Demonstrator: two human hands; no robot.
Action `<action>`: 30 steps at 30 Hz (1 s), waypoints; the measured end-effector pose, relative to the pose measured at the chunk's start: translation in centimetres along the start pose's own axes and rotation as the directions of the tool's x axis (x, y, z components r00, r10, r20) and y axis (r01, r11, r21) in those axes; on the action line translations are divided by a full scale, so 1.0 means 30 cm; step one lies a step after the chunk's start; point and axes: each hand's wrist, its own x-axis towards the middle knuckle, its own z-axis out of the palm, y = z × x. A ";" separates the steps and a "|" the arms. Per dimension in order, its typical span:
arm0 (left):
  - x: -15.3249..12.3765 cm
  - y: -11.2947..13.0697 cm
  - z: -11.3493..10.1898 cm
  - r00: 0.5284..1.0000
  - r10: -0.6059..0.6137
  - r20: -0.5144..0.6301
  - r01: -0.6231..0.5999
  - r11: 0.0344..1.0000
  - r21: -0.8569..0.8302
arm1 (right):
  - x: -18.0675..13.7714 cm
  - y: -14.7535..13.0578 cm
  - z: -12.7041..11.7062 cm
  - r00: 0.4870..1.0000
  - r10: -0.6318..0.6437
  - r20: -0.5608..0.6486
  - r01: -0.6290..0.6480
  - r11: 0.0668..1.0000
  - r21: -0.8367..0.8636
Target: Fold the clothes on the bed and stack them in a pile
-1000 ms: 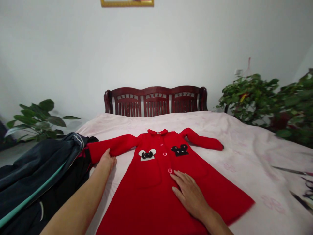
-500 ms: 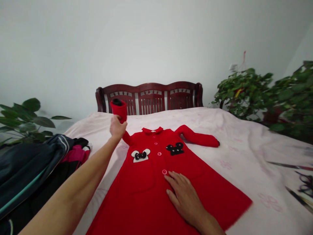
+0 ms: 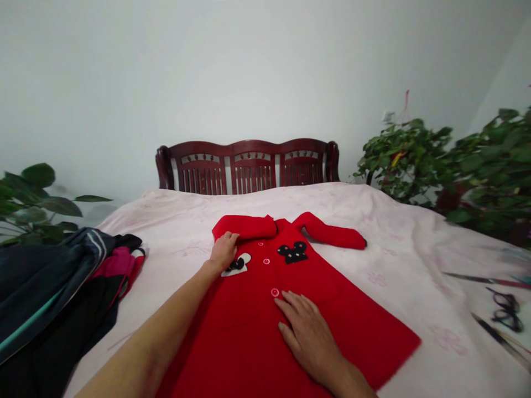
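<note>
Buttons (image 3: pixel 266 261) ran down the front of a red coat (image 3: pixel 240 337), which lay face up on a pale pink bed cover (image 3: pixel 398 304), collar toward the far side. The left sleeve (image 3: pixel 244 226) was folded inward across the top of the coat, its dark-edged cuff (image 3: pixel 276 228) over by the collar. The right sleeve (image 3: pixel 332 234) stretched outward to the right, on the cover. The person's left hand (image 3: pixel 224 250) was at the bend of the folded sleeve, its fingers curved over the cloth; whether they were clamped on it, I cannot tell. Just below that hand, a white patch (image 3: pixel 236 265) was partly hidden; a black dotted patch (image 3: pixel 292 252) sat on the other side of the buttons. The right hand (image 3: pixel 309 329) rested palm down on the coat's front, fingers somewhat apart and gripping nothing, with their tips near a large button. Dark clothes (image 3: pixel 45 293) lay heaped at the left, well apart from the coat. At the far right of the cover lay slim pointed tools (image 3: pixel 495 333) and a black looped object (image 3: pixel 506 310), too blurred to name. A brown wooden headboard (image 3: pixel 252 152) stood at the far end.
</note>
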 end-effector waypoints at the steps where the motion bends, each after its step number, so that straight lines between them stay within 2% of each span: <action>1: -0.001 -0.003 -0.012 1.000 0.019 -0.021 -0.018 0.999 0.027 | 0.000 -0.001 0.000 1.000 0.001 -0.001 -0.001 1.000 0.003; 3: 0.006 0.002 -0.018 0.996 0.074 -0.050 -0.070 0.995 0.067 | -0.001 -0.001 0.000 1.000 0.005 -0.004 -0.005 1.000 0.009; 6: 0.043 0.016 0.009 0.991 0.118 -0.059 -0.106 0.978 0.178 | -0.002 0.001 0.004 1.000 0.011 -0.005 -0.011 1.000 0.015; 9: 0.105 0.004 0.037 0.998 0.058 -0.028 -0.049 0.968 0.248 | -0.004 0.006 0.009 1.000 0.007 -0.004 -0.007 1.000 0.021; 14: 0.166 -0.061 0.041 0.998 -0.038 0.052 0.026 0.976 0.217 | -0.001 0.018 0.018 1.000 -0.002 -0.025 0.002 0.999 0.036; 20: 0.113 -0.065 0.058 0.964 0.019 0.264 -0.072 0.979 0.190 | -0.011 0.003 0.012 1.000 0.021 -0.005 -0.020 0.997 0.078; 24: 0.044 -0.019 0.021 0.961 0.052 0.273 -0.104 0.978 0.179 | 0.003 0.014 -0.016 0.999 0.038 0.020 -0.042 0.969 0.242; 26: -0.025 0.001 -0.001 0.965 0.076 0.251 -0.123 0.977 0.177 | 0.051 0.053 -0.042 0.992 0.122 0.040 -0.126 0.880 0.457; 27: -0.070 0.007 -0.008 0.968 0.083 0.237 -0.127 0.976 0.176 | 0.088 0.081 -0.057 0.977 0.206 0.050 -0.195 0.784 0.589; 28: -0.120 0.010 -0.009 0.970 0.087 0.225 -0.127 0.977 0.173 | 0.133 0.115 -0.075 0.944 0.322 0.069 -0.270 0.638 0.721; 29: -0.173 0.010 -0.005 0.974 0.085 0.209 -0.121 0.979 0.167 | 0.185 0.153 -0.095 0.888 0.452 0.086 -0.312 0.455 0.834; 30: -0.227 0.008 0.003 0.977 0.080 0.199 -0.112 0.981 0.157 | 0.240 0.192 -0.115 0.810 0.579 0.094 -0.301 0.272 0.914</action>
